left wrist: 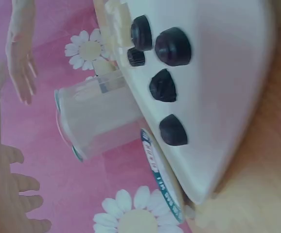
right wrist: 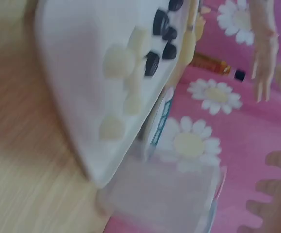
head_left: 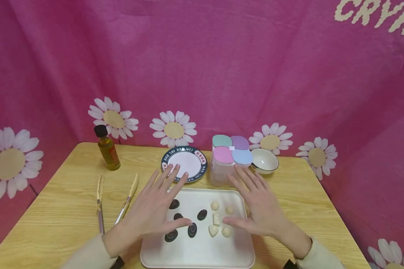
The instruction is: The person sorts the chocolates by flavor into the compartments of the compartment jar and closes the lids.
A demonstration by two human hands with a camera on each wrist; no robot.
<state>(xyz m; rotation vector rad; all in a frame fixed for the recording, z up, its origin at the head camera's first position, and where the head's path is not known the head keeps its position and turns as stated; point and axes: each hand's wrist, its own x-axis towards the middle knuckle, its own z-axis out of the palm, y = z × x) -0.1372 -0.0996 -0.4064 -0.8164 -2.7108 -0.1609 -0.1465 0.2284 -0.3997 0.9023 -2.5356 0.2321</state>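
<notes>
- My left hand (head_left: 151, 213) and right hand (head_left: 264, 211): raised above the surface (head_left: 299, 186), fingers spread, nothing held.
- White tray (head_left: 202, 256): below and between both hands.
- 5 dark pieces (head_left: 192, 230): on the tray, nearer my left hand, mostly to its right.
- 5 pale pieces (head_left: 213, 231): on the tray, nearer my right hand, to its left.
- Beyond: plate (head_left: 188, 160), 4-lidded container (head_left: 218, 175).

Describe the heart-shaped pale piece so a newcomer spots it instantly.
On the wooden table, find the white tray in the foreground. On its right half lie five pale pieces; the heart-shaped piece is at their near-left corner. It alone tapers to a point; the others look round or blocky.
</notes>
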